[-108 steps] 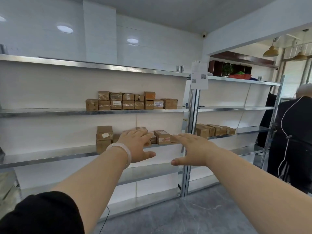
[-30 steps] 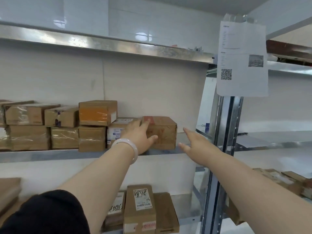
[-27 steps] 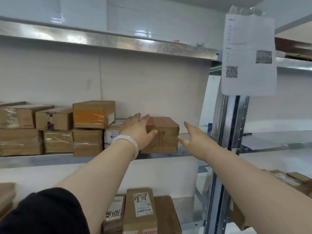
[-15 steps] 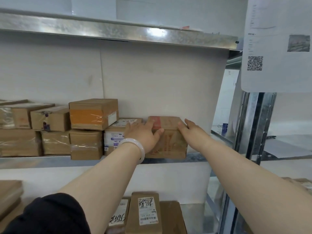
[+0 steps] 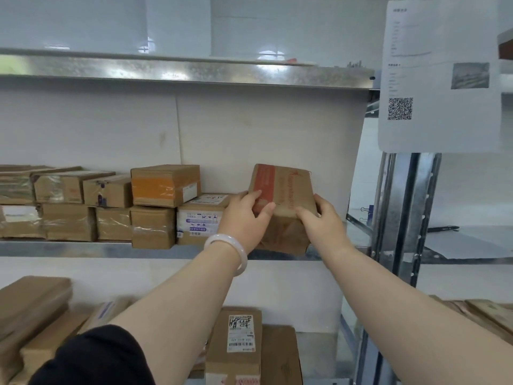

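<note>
Since 0.5 s ago: brown box [image 5: 286,207] tipped up, front edge over shelf [image 5: 83,249] lip — left hand [image 5: 244,218] and right hand [image 5: 322,220] now grip its 2 sides; removal looks underway.

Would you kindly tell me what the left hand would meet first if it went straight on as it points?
The left hand grips the tilted cardboard box; straight on, it would likely meet the white back panel first, though depth is unclear.
</note>
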`<state>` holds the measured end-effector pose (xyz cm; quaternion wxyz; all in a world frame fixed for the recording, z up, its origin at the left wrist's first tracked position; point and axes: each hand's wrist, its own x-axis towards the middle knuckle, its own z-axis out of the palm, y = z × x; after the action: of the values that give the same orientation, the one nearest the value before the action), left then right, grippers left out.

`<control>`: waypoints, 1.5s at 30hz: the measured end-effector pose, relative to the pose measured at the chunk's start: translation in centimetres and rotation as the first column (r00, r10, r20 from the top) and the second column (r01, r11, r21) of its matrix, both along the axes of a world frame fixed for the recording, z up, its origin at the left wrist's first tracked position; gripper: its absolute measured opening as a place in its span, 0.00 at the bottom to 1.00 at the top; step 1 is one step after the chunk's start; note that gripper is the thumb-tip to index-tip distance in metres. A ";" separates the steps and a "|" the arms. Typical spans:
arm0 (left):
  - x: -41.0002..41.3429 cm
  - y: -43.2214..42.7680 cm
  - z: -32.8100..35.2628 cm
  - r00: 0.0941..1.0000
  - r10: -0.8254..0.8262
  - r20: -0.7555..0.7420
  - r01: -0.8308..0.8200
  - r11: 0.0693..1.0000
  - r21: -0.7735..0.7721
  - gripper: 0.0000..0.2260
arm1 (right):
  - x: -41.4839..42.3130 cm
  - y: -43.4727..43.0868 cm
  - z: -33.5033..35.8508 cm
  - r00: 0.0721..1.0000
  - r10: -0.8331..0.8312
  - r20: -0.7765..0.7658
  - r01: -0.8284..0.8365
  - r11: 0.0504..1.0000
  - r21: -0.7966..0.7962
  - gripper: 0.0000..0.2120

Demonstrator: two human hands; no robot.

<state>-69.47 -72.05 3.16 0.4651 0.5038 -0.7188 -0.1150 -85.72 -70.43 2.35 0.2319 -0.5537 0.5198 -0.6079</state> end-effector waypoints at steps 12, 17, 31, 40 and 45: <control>-4.5 8.9 -7.9 0.967 0.005 -0.254 0.000 1.000 0.017 0.24 | -2.9 7.7 -6.7 0.997 0.056 0.056 -0.058 0.998 0.036 0.32; -6.1 11.4 -11.8 0.982 0.079 -0.173 -0.044 0.980 0.194 0.30 | -3.4 11.3 -10.6 0.992 0.126 0.004 -0.126 0.991 0.055 0.32; -4.8 13.9 -16.9 0.955 0.164 -0.248 0.000 0.835 0.550 0.58 | -2.5 15.0 -17.3 0.964 0.129 -0.231 -0.118 0.991 0.062 0.16; 0.7 12.8 -20.8 0.852 0.012 -0.524 0.296 0.814 0.500 0.41 | 0.2 11.6 -19.4 0.971 0.228 0.076 -0.240 0.901 0.362 0.40; 2.6 12.9 -22.0 0.940 0.020 -0.340 0.143 0.883 0.447 0.26 | 2.7 11.4 -21.4 0.978 0.201 -0.050 -0.167 0.909 0.382 0.41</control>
<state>-66.82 -59.19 -18.84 0.4421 0.5502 -0.5961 -0.3827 -83.05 -59.08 -19.02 0.3666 -0.5718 0.5818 -0.4473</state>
